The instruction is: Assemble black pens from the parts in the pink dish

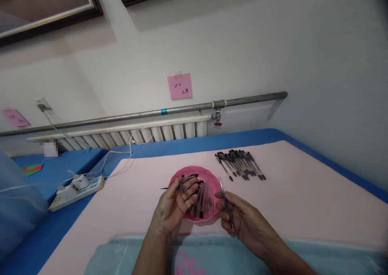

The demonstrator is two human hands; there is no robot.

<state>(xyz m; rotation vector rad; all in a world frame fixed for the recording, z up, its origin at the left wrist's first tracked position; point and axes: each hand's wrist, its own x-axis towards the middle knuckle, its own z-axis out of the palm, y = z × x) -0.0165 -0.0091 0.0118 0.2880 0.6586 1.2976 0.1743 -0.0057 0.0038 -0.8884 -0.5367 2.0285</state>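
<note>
My right hand (239, 222) pinches a clear pen barrel (226, 204) with a dark line inside, tilted upright, right of a pink bowl (214, 215). My left hand (178, 202) is palm up over the bowl's left side. Between its thumb and forefinger is a small dark pen part (181, 187), its exact kind unclear. A thin black point (164, 188) sticks out left of that thumb; the rest of it is hidden. Clear pen barrels (206, 196) and black pieces lie in the bowl, partly covered by my left hand. Behind, several black-capped pens (239, 164) lie in a row.
Pink sheeting (303, 190) covers the blue table (257, 135). A power strip (81, 192) with plugs and white cables sits at the left. Light blue cloth (145, 255) lies along the near edge. A radiator (169, 131) and pipe (127, 116) run along the wall.
</note>
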